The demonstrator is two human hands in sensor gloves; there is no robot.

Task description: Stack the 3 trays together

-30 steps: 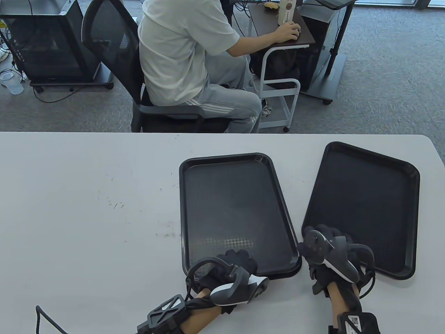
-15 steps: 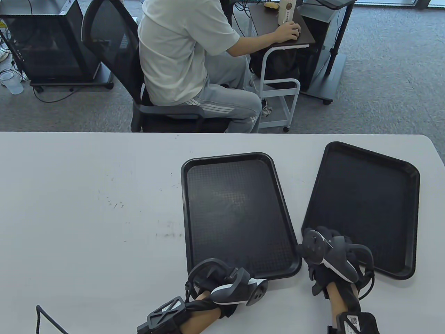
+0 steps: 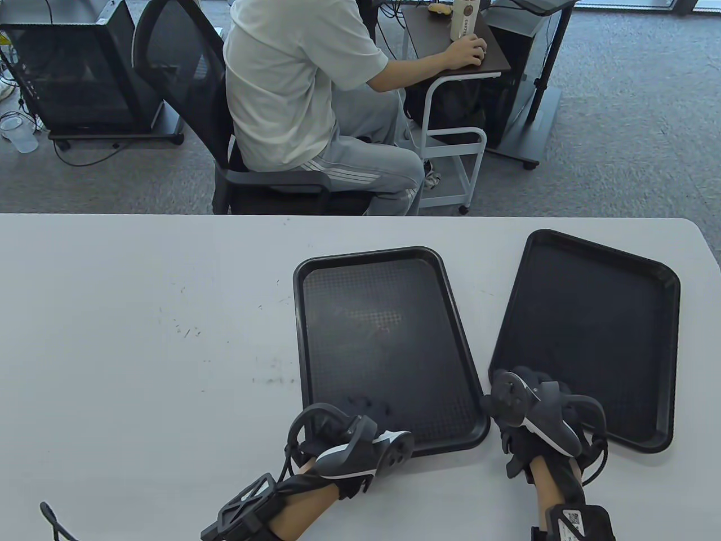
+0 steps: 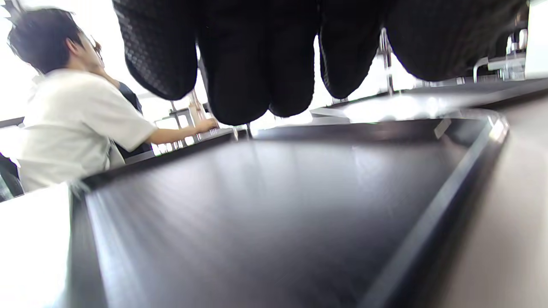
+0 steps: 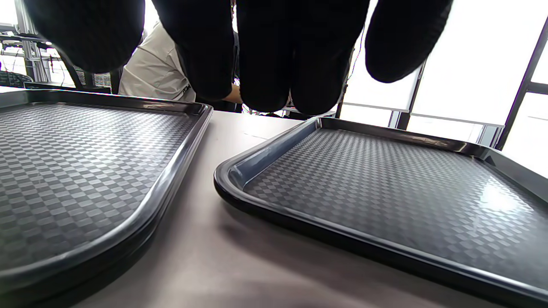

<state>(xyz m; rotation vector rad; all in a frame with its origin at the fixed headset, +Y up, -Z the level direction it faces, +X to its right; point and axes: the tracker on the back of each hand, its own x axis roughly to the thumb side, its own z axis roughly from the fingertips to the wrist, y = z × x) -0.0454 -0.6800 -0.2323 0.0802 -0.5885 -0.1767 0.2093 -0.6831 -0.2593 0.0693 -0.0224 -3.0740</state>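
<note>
A black tray lies in the middle of the white table; in the right wrist view its rim looks doubled, as of two nested trays. Another black tray lies to its right, a little apart and turned. My left hand is at the middle tray's near-left corner. In the left wrist view its fingers hang free above the tray floor. My right hand is over the right tray's near-left corner. Its fingers hang above that tray, holding nothing.
The table's far edge runs behind the trays. Beyond it a person sits on an office chair at a small side table. The table's left half shows only small scuffs.
The upper tray, offset on the lower one a second ago, now sits flush on it. My left hand has drawn back and to the left. My right hand has not moved.
</note>
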